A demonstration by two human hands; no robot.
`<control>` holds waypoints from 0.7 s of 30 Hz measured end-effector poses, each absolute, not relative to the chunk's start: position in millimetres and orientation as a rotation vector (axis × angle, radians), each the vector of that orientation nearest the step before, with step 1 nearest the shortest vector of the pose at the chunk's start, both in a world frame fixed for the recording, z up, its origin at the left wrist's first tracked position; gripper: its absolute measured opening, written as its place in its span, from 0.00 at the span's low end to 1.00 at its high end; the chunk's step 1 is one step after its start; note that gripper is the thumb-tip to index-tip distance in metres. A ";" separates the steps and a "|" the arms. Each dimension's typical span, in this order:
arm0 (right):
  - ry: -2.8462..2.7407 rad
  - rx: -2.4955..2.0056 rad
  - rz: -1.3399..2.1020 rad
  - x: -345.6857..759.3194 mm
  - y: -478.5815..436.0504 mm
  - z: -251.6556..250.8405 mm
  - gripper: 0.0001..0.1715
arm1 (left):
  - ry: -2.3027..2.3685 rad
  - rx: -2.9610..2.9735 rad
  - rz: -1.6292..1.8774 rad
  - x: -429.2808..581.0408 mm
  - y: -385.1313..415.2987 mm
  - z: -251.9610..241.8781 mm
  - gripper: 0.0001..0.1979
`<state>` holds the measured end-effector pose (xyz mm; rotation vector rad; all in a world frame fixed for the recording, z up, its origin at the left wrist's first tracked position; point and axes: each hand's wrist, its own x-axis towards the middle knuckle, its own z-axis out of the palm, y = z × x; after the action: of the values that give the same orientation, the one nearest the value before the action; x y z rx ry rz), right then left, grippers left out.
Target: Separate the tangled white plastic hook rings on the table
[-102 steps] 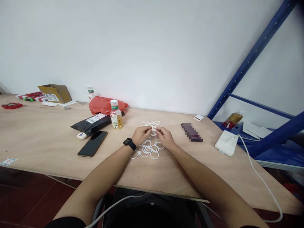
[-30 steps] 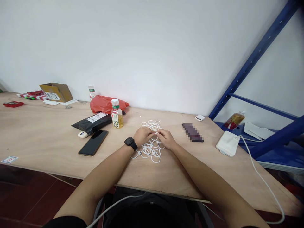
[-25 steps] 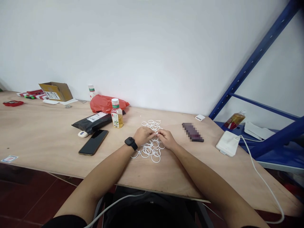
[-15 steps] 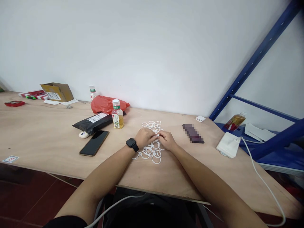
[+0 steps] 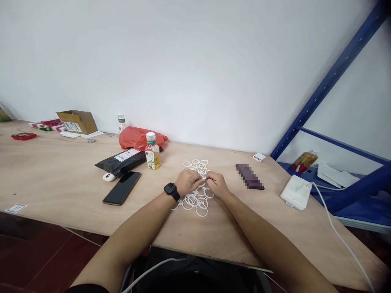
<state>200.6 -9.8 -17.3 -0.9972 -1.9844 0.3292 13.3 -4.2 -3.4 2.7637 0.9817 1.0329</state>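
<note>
A loose heap of linked white plastic rings (image 5: 195, 199) lies on the plywood table (image 5: 61, 179), spreading out from under my hands. My left hand (image 5: 189, 182), with a black smartwatch (image 5: 171, 191) on its wrist, rests above the middle of the heap. My right hand (image 5: 217, 184) faces it from the other side. The fingertips of both hands meet at about the centre and pinch a small white piece of ring, partly hidden by my fingers. Some rings beneath my palms are hidden.
Left of my hands lie a black smartphone (image 5: 121, 188), a white mouse (image 5: 108, 177), a black parcel bag (image 5: 119, 161) and a bottle of tea (image 5: 152, 151). To the right are a pixelated dark object (image 5: 249, 176), a white charger (image 5: 295, 192) with its cable, and a blue metal shelf (image 5: 332, 91).
My fingertips stay together on the rings, with small finger movements. The whole scene has drifted slightly lower in the view, and my hands now sit a little lower and further right.
</note>
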 end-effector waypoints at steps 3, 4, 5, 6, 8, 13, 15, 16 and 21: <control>-1.974 -0.989 0.342 203.1 -8.7 -18.3 0.13 | 1.005 2.685 1.003 8.0 -0.1 -1.0 0.18; -1.958 -0.999 0.351 204.7 -7.3 -18.9 0.14 | 1.016 2.659 0.988 5.0 2.1 -0.4 0.17; -1.942 -1.020 0.350 206.7 -5.4 -19.7 0.16 | 1.028 2.632 0.978 1.7 4.5 -0.1 0.16; -1.932 -1.053 0.335 209.2 -2.9 -20.6 0.17 | 1.039 2.606 0.956 -1.6 6.8 -0.1 0.15; -1.954 -1.146 0.272 215.5 3.0 -23.0 0.19 | 1.040 2.590 0.883 -6.7 10.4 -0.6 0.14; -2.142 -1.367 0.227 231.0 14.7 -30.2 0.24 | 0.956 2.680 0.718 -5.5 8.6 -1.6 0.12; -2.177 -1.412 0.224 233.4 16.5 -32.0 0.24 | 0.921 2.684 0.689 -2.6 5.4 -1.2 0.11; -2.180 -1.427 0.214 233.8 16.8 -32.3 0.23 | 0.913 2.676 0.680 -1.5 4.1 -0.9 0.10; -2.153 -1.476 0.119 232.5 16.6 -30.5 0.22 | 0.983 2.650 0.698 -0.5 3.0 -1.2 0.11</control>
<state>232.5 16.6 -30.5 -1.4761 -2.1534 0.1187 -0.5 3.0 -1.2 2.6501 0.9829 0.6983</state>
